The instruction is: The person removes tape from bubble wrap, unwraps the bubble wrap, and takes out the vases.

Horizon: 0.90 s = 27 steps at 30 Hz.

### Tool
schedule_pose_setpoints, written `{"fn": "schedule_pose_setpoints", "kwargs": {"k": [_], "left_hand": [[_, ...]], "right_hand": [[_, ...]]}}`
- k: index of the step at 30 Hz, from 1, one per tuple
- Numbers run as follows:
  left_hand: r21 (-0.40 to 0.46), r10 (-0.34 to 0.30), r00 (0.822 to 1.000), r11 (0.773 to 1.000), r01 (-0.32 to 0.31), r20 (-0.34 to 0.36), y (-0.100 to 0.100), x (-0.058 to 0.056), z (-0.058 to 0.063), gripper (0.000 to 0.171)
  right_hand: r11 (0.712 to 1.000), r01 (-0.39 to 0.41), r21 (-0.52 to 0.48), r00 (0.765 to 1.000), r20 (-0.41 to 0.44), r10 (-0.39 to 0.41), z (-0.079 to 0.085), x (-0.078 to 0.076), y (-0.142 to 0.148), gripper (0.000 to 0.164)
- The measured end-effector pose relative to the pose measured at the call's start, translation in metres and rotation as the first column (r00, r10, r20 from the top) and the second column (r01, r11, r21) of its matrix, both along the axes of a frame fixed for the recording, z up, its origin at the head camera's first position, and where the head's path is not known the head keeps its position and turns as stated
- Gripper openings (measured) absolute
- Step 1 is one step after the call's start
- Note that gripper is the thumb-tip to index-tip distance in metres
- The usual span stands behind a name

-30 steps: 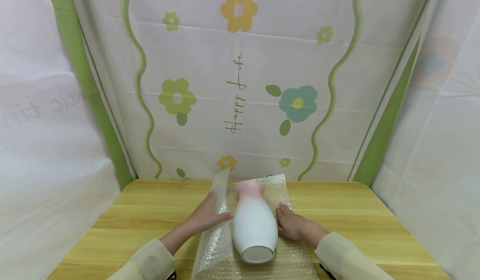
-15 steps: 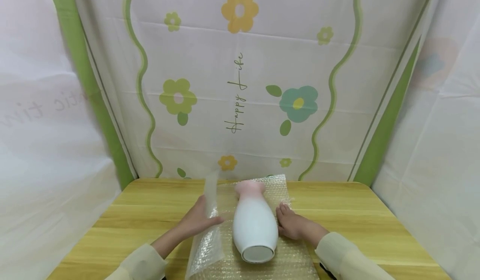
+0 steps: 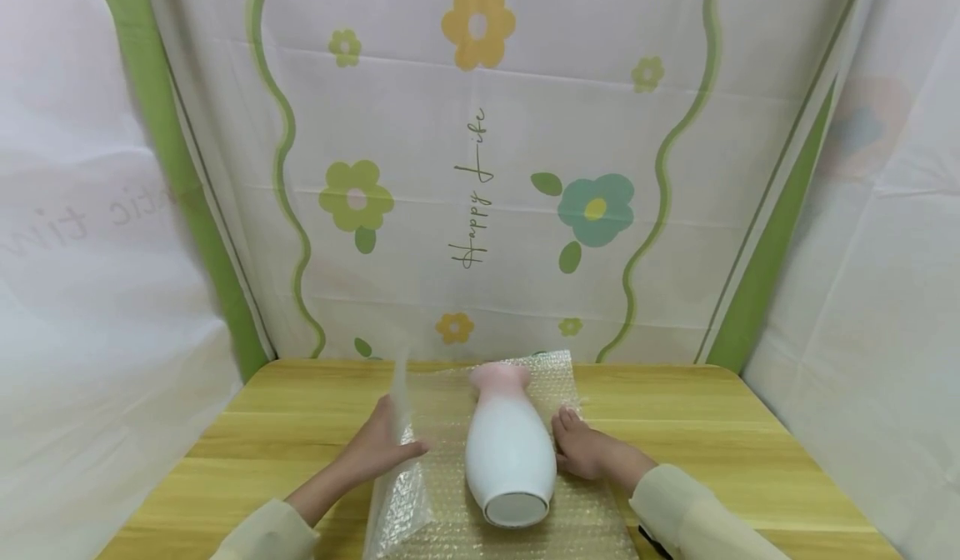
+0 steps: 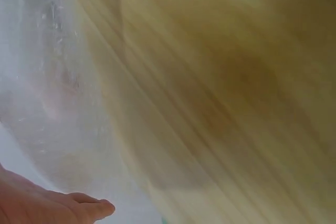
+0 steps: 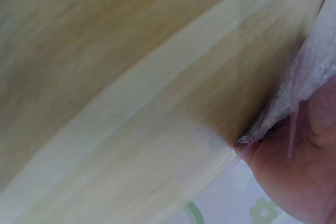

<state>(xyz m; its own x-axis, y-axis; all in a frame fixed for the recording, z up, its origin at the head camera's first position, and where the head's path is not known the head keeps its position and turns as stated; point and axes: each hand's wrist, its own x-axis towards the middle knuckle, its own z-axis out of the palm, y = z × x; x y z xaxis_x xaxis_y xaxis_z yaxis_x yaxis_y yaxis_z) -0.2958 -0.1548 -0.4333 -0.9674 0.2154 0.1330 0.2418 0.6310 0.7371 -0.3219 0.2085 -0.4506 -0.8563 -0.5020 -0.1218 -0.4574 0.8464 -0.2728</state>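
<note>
A vase (image 3: 510,452), white with a pink neck, lies on its side on a sheet of clear bubble wrap (image 3: 465,493), its base toward me. Left of it the sheet's edge stands raised. My left hand (image 3: 371,447) supports this flap, fingers extended and thumb spread toward the vase. In the left wrist view the wrap (image 4: 52,77) hangs close by the hand (image 4: 42,203). My right hand (image 3: 581,443) rests on the sheet's right side, fingertips close to the vase. The right wrist view has the wrap's edge (image 5: 315,66) beside the hand (image 5: 294,166).
Beneath everything is a wood-grain table (image 3: 712,435). A white curtain (image 3: 420,127) printed with flowers hangs behind its far edge, with plainer white cloth (image 3: 885,310) on both sides.
My left hand has moved left, away from the vase, drawing the raised flap outward with it. The vase and right hand have stayed in place.
</note>
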Motion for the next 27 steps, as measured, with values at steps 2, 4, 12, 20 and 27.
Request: {"fn": "schedule_pose_setpoints", "kwargs": {"k": [2, 4, 12, 20, 27], "left_hand": [[-0.021, 0.000, 1.000, 1.000, 0.000, -0.007, -0.002, 0.000, -0.002, 0.117], [-0.036, -0.007, 1.000, 0.999, 0.007, -0.012, -0.005, -0.001, -0.004, 0.117], [-0.211, -0.067, 0.987, 0.977, 0.034, -0.148, -0.012, 0.001, -0.006, 0.108], [-0.237, -0.063, 0.979, 0.971, 0.015, -0.195, -0.015, 0.002, -0.005, 0.090], [-0.210, -0.013, 0.991, 0.978, -0.016, -0.135, -0.022, 0.002, -0.004, 0.085]], "right_hand": [[1.000, 0.005, 0.003, 1.000, -0.001, -0.005, -0.001, 0.000, 0.000, 0.067], [1.000, 0.004, 0.005, 1.000, -0.004, -0.004, -0.001, 0.000, 0.000, 0.068], [1.000, -0.008, -0.002, 1.000, -0.011, 0.008, 0.001, 0.001, 0.000, 0.067], [1.000, -0.023, -0.002, 1.000, -0.019, 0.023, -0.001, 0.000, 0.000, 0.066], [1.000, -0.026, 0.009, 0.999, -0.022, 0.026, -0.001, -0.001, 0.000, 0.065]]}}
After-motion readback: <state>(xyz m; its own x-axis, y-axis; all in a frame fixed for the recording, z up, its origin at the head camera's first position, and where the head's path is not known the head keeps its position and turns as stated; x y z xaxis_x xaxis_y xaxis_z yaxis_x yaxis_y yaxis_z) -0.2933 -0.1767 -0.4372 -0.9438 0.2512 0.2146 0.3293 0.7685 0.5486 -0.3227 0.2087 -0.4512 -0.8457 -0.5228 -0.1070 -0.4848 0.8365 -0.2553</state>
